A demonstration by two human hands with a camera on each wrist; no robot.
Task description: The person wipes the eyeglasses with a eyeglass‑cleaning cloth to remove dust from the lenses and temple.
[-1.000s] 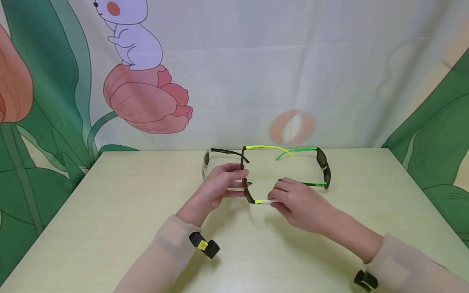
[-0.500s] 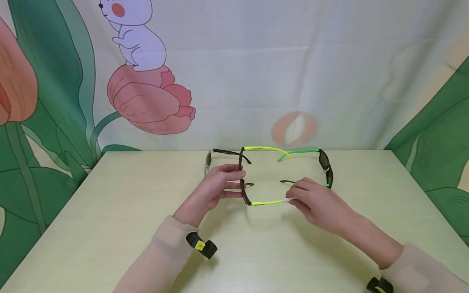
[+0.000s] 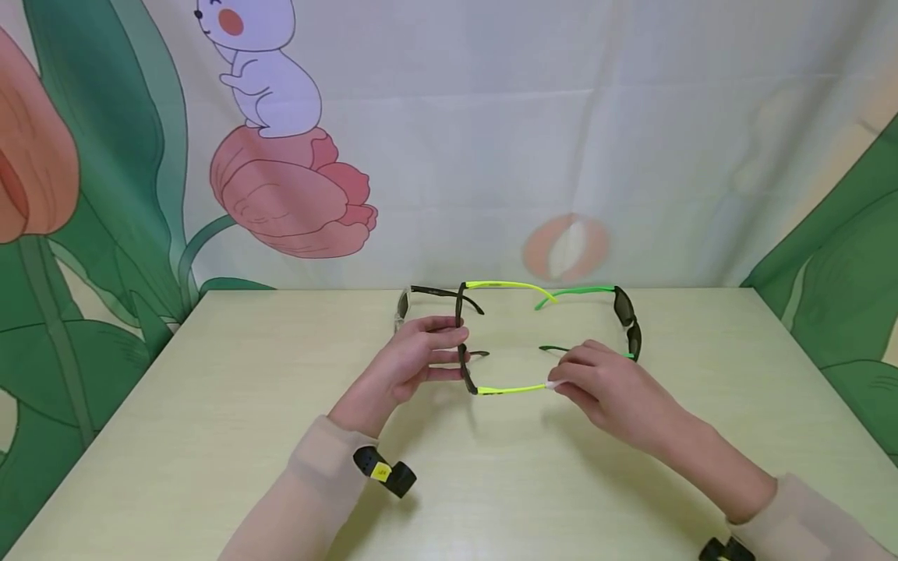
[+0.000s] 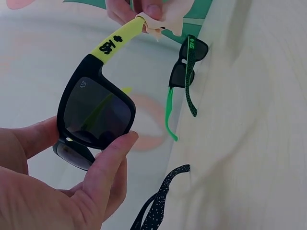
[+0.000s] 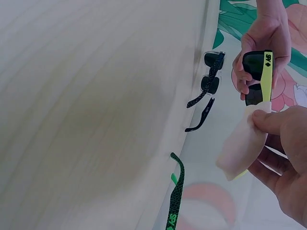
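My left hand point(image 3: 421, 354) grips the front of a pair of black-framed sunglasses point(image 4: 98, 112) with yellow temples, thumb and fingers around the lens area. The glasses are held above the table with both temples extended to the right. My right hand point(image 3: 606, 389) pinches a thin whitish cloth point(image 5: 242, 146), folded around the near yellow temple towards its tip. That tip is hidden by the cloth and fingers. In the left wrist view, a dark lens faces the camera, and the yellow temple point(image 4: 117, 43) carries black lettering.
Green-templed sunglasses point(image 3: 623, 308) rest on the table's right back, partly behind my right hand. Clear-framed sunglasses point(image 5: 211, 72) with black speckled temples stand behind my left hand. The pale table point(image 3: 210, 436) ends at a printed curtain point(image 3: 456, 156).
My right hand has slid the cloth rightward along the near temple, from close by the hinge towards the tip, baring the yellow. In the last half second it hardly moves. My left hand keeps its grip.
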